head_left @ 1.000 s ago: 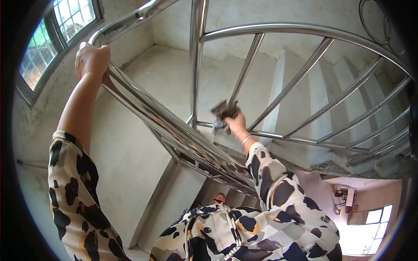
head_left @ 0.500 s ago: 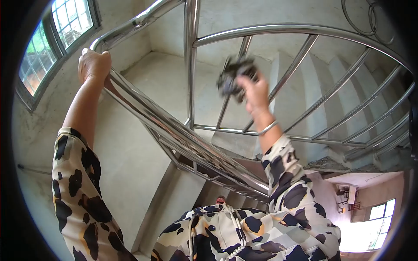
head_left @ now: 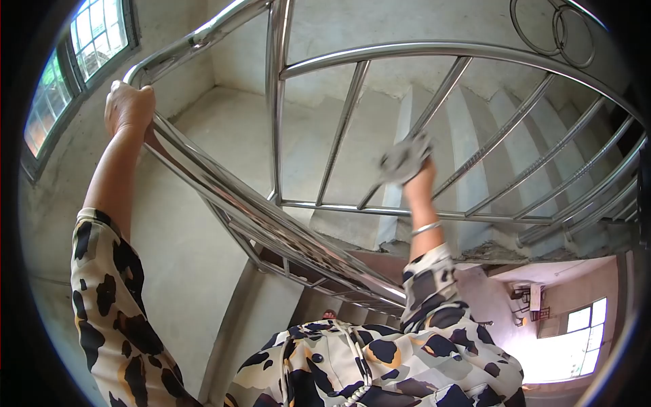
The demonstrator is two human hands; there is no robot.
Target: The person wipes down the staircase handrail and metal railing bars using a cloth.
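Observation:
My left hand (head_left: 130,107) is closed around the metal handrail (head_left: 203,37) at its bend, at the upper left. To the right, my right hand (head_left: 419,178) holds a crumpled grey cloth (head_left: 405,159), blurred by motion. The cloth is at a slanted baluster (head_left: 444,95) of the stair railing; whether it wraps round the bar cannot be made out. A bracelet is on my right wrist.
Concrete steps (head_left: 468,149) rise behind the railing on the right. A barred window (head_left: 98,41) is at the upper left. More stairs lead down below the railing, near my foot (head_left: 329,315). Chairs (head_left: 536,302) stand in a room at the lower right.
My right hand first rose with the cloth from the bottom rail, then moved right and lower to another baluster. My left hand stays on the handrail. The view has shifted slightly.

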